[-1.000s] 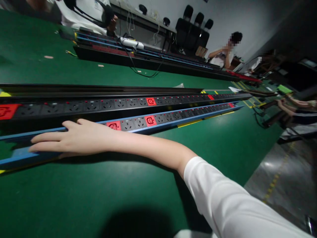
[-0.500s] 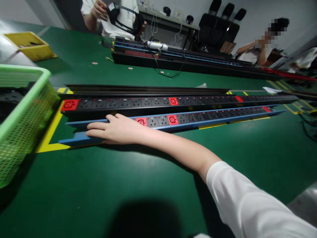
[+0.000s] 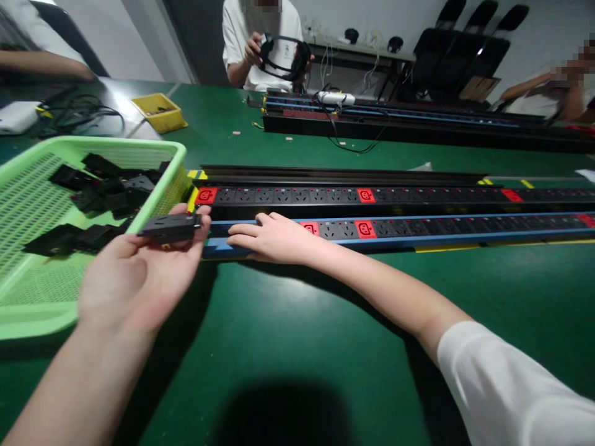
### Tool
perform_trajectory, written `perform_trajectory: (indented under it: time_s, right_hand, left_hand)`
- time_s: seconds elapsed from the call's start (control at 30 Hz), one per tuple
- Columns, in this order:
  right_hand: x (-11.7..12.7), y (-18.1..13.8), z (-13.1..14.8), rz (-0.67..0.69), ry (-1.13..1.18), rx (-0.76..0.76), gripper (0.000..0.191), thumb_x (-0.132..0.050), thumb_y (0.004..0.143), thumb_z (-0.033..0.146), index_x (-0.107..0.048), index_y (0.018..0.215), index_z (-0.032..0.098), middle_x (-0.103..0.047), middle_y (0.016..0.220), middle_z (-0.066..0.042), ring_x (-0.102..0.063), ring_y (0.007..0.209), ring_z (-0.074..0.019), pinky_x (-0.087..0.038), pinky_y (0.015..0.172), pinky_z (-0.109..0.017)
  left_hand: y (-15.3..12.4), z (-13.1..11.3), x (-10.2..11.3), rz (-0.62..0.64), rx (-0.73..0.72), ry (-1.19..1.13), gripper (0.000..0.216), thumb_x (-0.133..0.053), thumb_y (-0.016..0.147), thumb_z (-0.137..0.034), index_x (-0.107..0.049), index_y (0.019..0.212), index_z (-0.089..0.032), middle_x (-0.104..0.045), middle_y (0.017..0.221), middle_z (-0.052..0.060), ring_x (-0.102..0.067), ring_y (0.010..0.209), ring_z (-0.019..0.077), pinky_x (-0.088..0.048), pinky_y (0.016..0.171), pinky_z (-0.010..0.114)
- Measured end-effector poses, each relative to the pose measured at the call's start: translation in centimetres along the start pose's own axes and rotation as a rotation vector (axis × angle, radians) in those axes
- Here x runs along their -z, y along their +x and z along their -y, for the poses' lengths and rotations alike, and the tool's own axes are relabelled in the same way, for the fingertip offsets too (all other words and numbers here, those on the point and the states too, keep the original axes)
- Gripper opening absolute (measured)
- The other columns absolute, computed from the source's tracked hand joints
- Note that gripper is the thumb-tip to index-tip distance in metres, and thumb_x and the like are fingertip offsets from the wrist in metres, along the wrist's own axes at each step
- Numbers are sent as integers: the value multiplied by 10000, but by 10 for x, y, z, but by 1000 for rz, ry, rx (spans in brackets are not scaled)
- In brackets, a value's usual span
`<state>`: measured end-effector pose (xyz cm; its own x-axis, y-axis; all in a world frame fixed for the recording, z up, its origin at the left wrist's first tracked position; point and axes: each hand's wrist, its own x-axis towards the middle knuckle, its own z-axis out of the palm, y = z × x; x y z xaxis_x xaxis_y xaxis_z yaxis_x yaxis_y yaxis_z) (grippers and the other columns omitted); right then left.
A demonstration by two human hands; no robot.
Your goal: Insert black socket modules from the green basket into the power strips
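Note:
My left hand [image 3: 134,272] holds a black socket module [image 3: 170,227] between thumb and fingertips, just left of the strips' near ends. My right hand [image 3: 274,238] lies flat, fingers stretched out, on the blue-edged power strip [image 3: 441,228], beside its red sockets. A longer black power strip [image 3: 395,197] with red and black sockets runs parallel just behind it. An empty black channel [image 3: 344,175] lies behind that.
A green mesh basket [image 3: 32,272] with several black socket modules stands at the left on the green table [image 3: 297,347]. A yellow bin [image 3: 160,113] sits further back. More strips [image 3: 418,124] lie at the far side, where a person in white holds a black headset. Another person sits at the right.
The view has swung left, bringing the whole basket into sight. My left hand has come into view holding a black socket module. My right hand stays flat on the blue-edged strip.

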<state>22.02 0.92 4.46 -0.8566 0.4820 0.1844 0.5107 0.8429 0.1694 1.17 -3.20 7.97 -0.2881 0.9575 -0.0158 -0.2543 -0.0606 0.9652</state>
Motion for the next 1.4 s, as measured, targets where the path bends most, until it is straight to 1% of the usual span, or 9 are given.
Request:
perform_trajectory:
  time_s: [0.13, 0.2, 0.27, 0.37, 0.57, 0.7, 1.03, 1.17, 1.4]
  right_hand:
    - [0, 0, -1, -5, 7, 5, 412, -459, 1035, 354, -485, 1430, 238, -504, 1531, -90, -591, 1026, -272, -454, 771, -385]
    - [1, 0, -2, -3, 17, 10, 416, -472, 1030, 353, -491, 1427, 229, -509, 1526, -96, -582, 1018, -266, -445, 773, -380]
    - [2, 0, -2, -6, 31, 8, 423, -487, 1025, 353, -494, 1430, 230, -512, 1526, -93, -572, 1019, -266, -439, 785, -380]
    - [3, 0, -2, 0, 54, 4, 432, -501, 1018, 369, -503, 1431, 243, -514, 1528, -86, -565, 1011, -270, -437, 790, -388]
    - [4, 0, -2, 0, 51, -4, 414, -498, 1018, 372, -527, 1415, 261, -515, 1537, -58, -566, 1009, -274, -435, 778, -383]
    - [4, 0, -2, 1, 69, -4, 426, -511, 1013, 398, -531, 1416, 261, -522, 1530, -75, -567, 1022, -272, -440, 787, -386]
    - [3, 1, -3, 2, 84, 0, 440, -527, 1001, 370, -530, 1425, 252, -524, 1527, -81, -561, 1048, -291, -462, 801, -414]
    - [3, 1, -3, -2, 69, 0, 436, -520, 1005, 373, -531, 1423, 249, -523, 1531, -72, -561, 1037, -288, -462, 797, -411]
    - [2, 1, -3, -2, 59, 4, 424, -504, 1015, 394, -533, 1414, 253, -517, 1537, -58, -560, 1022, -284, -453, 795, -405]
  left_hand:
    - [10, 17, 4, 59, 179, -104, 278, -487, 855, -377, -707, 912, -217, -747, 1139, 95, -682, 1147, 268, -517, 1112, 464]
    - [15, 29, 4, -9, 37, -24, 155, -587, 812, -303, -671, 918, -228, -751, 1061, 70, -709, 1017, 234, -546, 1046, 446]
    - [17, 40, 5, -63, -223, 98, 159, -642, 795, -231, -646, 954, -218, -741, 1020, 54, -703, 953, 210, -549, 998, 426]
    - [12, 51, 8, -46, -528, 301, 147, -650, 872, -304, -640, 980, -205, -723, 1000, 55, -686, 982, 212, -523, 978, 395]
    - [6, 64, 17, -46, -692, 488, 212, -589, 908, -422, -643, 941, -220, -666, 938, 45, -637, 926, 207, -503, 934, 379]
    - [17, 70, 21, -25, -629, 415, 226, -656, 812, -366, -627, 987, -226, -655, 1004, 48, -624, 990, 215, -501, 960, 371]
    - [42, 75, 27, 8, -127, -57, 495, -774, 659, -273, -650, 1136, -221, -695, 1211, 82, -696, 977, 210, -560, 890, 366]
    - [44, 76, 30, -41, -149, -31, 468, -804, 627, -251, -650, 1069, -226, -720, 1103, 51, -690, 1009, 197, -554, 923, 348]
    - [47, 81, 34, -114, -270, 174, 319, -738, 794, -415, -707, 1041, -215, -737, 968, 47, -694, 946, 195, -540, 896, 319]
